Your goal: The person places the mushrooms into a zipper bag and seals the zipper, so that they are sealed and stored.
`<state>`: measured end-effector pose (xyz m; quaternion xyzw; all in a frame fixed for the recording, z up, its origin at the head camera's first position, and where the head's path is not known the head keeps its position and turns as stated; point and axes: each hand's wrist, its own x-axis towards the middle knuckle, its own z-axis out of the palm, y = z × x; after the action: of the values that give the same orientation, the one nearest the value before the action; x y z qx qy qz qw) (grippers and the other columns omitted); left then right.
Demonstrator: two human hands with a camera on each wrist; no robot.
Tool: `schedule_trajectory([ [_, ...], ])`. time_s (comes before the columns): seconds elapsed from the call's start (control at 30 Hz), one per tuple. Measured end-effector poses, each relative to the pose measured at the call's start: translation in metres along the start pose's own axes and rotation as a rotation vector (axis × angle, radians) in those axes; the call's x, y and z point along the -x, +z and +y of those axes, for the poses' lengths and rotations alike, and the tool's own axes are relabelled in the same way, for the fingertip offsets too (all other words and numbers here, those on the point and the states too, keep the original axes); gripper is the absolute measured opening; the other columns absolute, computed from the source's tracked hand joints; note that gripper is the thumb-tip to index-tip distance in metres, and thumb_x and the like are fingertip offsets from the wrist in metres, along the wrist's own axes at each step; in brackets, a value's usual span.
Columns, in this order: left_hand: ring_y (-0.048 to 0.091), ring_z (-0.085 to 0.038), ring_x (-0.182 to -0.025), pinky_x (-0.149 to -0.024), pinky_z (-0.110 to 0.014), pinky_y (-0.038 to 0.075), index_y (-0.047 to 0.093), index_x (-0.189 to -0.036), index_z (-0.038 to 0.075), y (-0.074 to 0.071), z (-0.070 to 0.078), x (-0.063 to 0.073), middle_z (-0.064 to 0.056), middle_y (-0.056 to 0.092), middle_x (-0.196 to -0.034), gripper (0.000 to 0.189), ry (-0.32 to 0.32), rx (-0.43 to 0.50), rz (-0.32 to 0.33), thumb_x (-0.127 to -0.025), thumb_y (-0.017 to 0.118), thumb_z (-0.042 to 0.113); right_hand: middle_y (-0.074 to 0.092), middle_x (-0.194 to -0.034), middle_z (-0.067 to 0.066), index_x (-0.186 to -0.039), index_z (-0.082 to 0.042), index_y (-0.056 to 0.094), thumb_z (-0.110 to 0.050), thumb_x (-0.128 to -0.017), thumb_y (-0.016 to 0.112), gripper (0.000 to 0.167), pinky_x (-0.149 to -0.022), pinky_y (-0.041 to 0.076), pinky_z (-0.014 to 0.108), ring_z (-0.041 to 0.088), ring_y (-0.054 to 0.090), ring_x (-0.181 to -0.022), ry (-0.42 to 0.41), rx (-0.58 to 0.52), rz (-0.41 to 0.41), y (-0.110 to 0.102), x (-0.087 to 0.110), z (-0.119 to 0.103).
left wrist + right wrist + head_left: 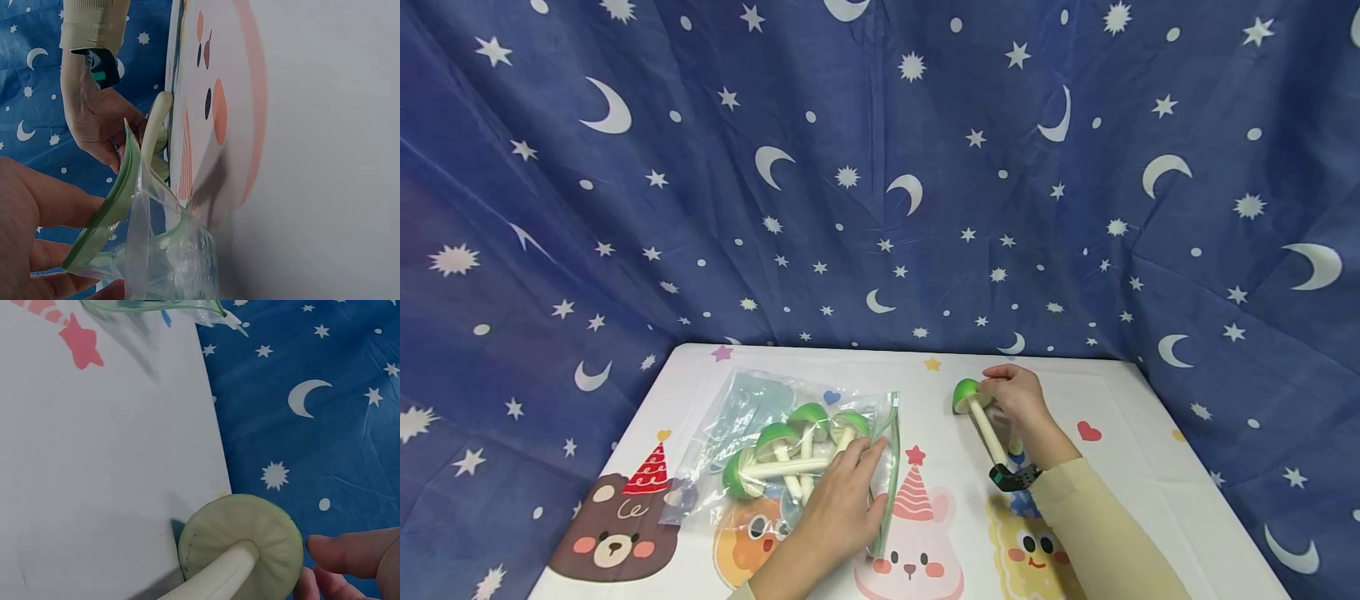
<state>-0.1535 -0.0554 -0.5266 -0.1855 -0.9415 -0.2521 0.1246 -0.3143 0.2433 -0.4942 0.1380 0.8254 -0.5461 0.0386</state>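
Note:
A clear zip bag [883,500] with a green zip edge lies on the left half of the table. Several green-capped toy mushrooms [808,421] are inside it. My left hand [844,500] grips the bag at its opening; the left wrist view shows fingers around the raised green zip edge [103,219]. At the right, my right hand [1018,400] holds the cap rim of a toy mushroom [985,429] with thumb and fingers. Its pale stem [228,572] points back toward the wrist. Another mushroom stem [1015,442] is partly hidden beneath this hand.
A white tablecloth [1120,467] with printed cartoon animals covers the table. A dark blue curtain [880,167] with moons and stars rises behind its far edge and along both sides. My right wrist wears a black strap device [1013,477].

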Motion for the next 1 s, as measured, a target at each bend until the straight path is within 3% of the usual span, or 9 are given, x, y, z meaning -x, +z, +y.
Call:
schedule_trajectory([
  [0.27,0.065,-0.029,-0.127,-0.111,-0.046,0.057,0.052,-0.158,0.010,0.0005,0.0000,-0.0002,-0.011,0.059,-0.150,0.079,-0.004,0.000,0.000,-0.087,0.085,0.023,0.069,-0.111,0.011,-0.133,0.000,0.066,-0.007,-0.093,0.078,0.042,-0.089,0.058,0.042,0.024,0.065,-0.098,0.017,0.056,-0.009,0.0051,-0.0003,-0.0043],
  [0.47,0.065,-0.029,-0.129,-0.112,-0.046,0.056,0.052,-0.159,0.011,0.0000,0.0003,0.0000,-0.011,0.059,-0.151,0.079,-0.013,0.009,-0.008,-0.088,0.085,0.023,0.070,-0.125,0.017,-0.136,0.000,0.064,-0.011,-0.093,0.079,0.046,-0.097,0.059,0.047,0.026,0.069,-0.102,0.043,0.076,-0.068,0.0063,-0.0004,-0.0045],
  [0.73,0.065,-0.029,-0.128,-0.111,-0.046,0.057,0.052,-0.159,0.011,0.0002,0.0004,0.0000,-0.011,0.059,-0.151,0.079,-0.011,0.008,-0.005,-0.088,0.085,0.023,0.074,-0.104,0.013,-0.138,-0.003,0.062,-0.017,-0.094,0.080,0.050,-0.086,0.064,0.045,0.027,0.072,-0.087,0.125,0.072,-0.136,0.0066,-0.0013,-0.0035],
  [1.0,0.066,-0.028,-0.127,-0.110,-0.045,0.058,0.051,-0.159,0.012,0.0019,-0.0004,0.0002,-0.010,0.059,-0.150,0.080,-0.008,0.004,0.004,-0.087,0.085,0.023,0.072,-0.108,0.014,-0.141,-0.003,0.060,-0.017,-0.094,0.080,0.052,-0.085,0.065,0.044,0.027,0.073,-0.089,0.126,0.043,-0.153,0.0070,-0.0002,-0.0010],
])
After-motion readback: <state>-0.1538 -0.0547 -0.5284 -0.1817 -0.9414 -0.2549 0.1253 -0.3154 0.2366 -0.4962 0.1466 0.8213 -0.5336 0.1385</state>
